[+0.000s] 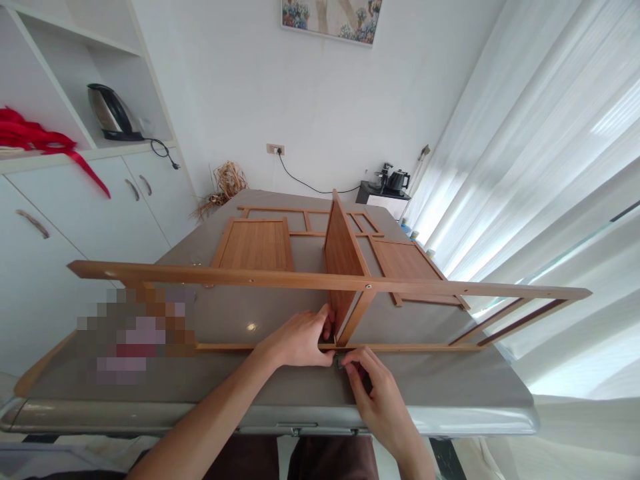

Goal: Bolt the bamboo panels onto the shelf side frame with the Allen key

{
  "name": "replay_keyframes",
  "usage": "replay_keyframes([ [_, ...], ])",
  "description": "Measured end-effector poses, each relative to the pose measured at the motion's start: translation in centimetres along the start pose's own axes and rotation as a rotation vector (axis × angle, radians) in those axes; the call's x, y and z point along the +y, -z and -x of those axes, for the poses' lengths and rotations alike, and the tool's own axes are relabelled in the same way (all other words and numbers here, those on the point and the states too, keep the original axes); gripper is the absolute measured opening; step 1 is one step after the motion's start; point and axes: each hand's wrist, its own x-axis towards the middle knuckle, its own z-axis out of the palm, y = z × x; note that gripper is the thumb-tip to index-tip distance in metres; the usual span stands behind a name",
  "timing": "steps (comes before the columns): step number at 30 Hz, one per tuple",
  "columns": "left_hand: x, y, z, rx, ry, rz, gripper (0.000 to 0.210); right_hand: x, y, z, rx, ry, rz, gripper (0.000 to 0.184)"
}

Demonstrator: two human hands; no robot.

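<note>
A long wooden frame (300, 279) stands on edge across the table, with an upright wooden panel (345, 247) meeting it at right angles near the middle. My left hand (303, 340) is closed around the frame's lower rail, its fingers behind and thumb in front, beside the foot of the panel. At that joint my right hand (373, 377) pinches a small, bent piece of dark metal that looks like a hex key (339, 363). Its tip lies close to the rail; whether it sits in a screw I cannot tell. A screw head (369, 286) shows in the top rail.
Flat panelled wooden frames lie behind on the left (255, 245) and right (407, 260) of the grey table (450, 387). A blurred patch covers the table's left end. White cabinets (95, 200) stand left, curtains (550, 167) hang right.
</note>
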Motion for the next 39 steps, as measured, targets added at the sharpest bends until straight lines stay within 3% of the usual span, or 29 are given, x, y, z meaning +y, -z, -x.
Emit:
replay_keyframes([
  [21,0.2,0.3,0.1,-0.003,0.001,0.016,0.042,1.0,-1.5,0.8,0.098,0.132,0.122,0.020],
  [39,0.6,0.7,0.4,-0.006,0.014,-0.006,0.041,1.0,-1.6,1.1,0.139,0.130,0.155,0.020],
])
